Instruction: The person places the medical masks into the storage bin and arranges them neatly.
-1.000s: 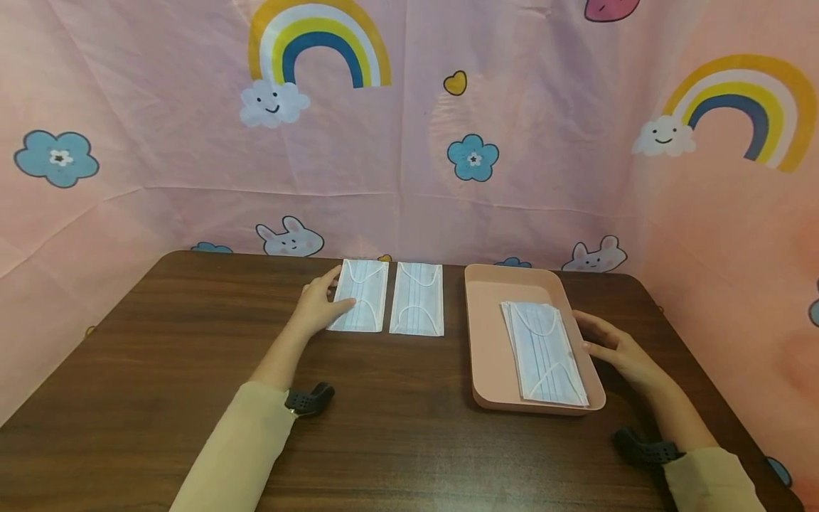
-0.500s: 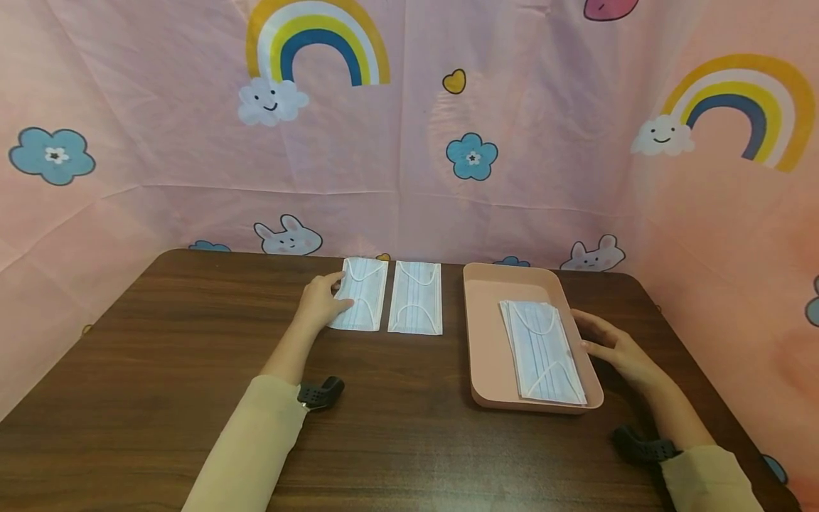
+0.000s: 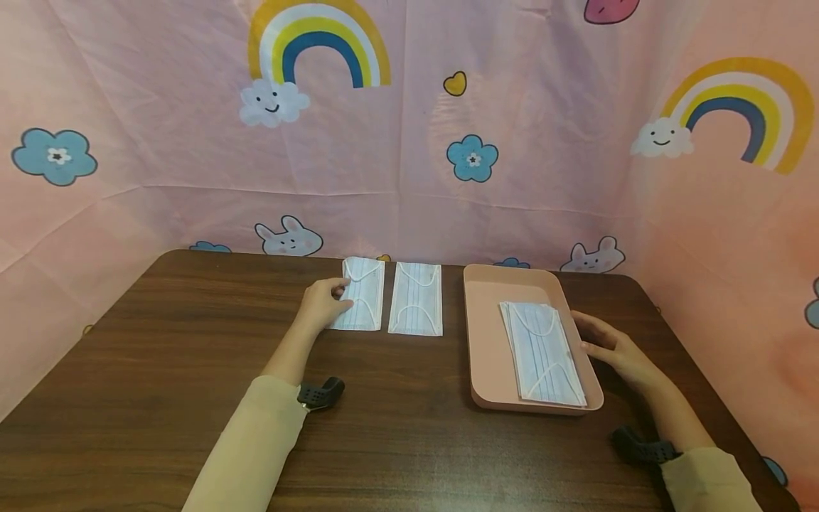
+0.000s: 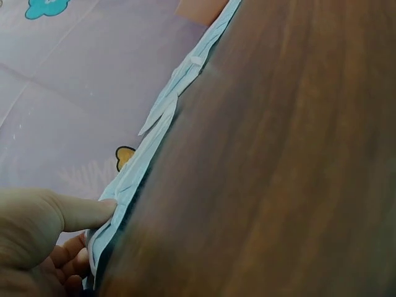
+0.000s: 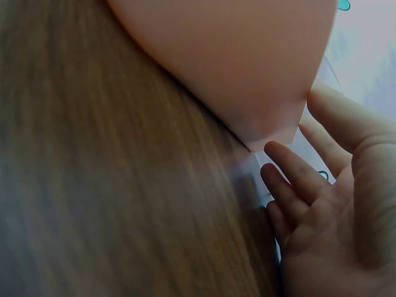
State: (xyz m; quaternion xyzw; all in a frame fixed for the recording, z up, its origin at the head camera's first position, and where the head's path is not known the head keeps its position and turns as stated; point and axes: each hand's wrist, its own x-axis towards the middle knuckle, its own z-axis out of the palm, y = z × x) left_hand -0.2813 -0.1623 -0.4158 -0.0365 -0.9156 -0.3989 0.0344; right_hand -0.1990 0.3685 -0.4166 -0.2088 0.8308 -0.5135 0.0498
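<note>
Two pale blue disposable face masks lie side by side near the back of the table. My left hand [image 3: 323, 302] is at the left edge of the left face mask [image 3: 366, 295], and the left wrist view shows the thumb [image 4: 90, 212] on its top with the fingers curled at its edge. Just right of it lies the second face mask [image 3: 416, 299], untouched. A pink tray [image 3: 489, 355] holds a small stack of face masks [image 3: 544, 352]. Beside the tray's right wall, my right hand [image 3: 621, 355] has its fingers loosely extended, the thumb touching the rim in the right wrist view.
The dark wooden table [image 3: 409, 455] ends at the back against a pink cloth [image 3: 409, 163] printed with rainbows and rabbits. The cloth also rises along both sides. A black strap [image 3: 322, 393] is on the left wrist and another black strap [image 3: 643, 448] on the right.
My left fingers have closed in on the left face mask's edge, and that mask has shifted slightly to the left. The right hand and the tray stay where they were.
</note>
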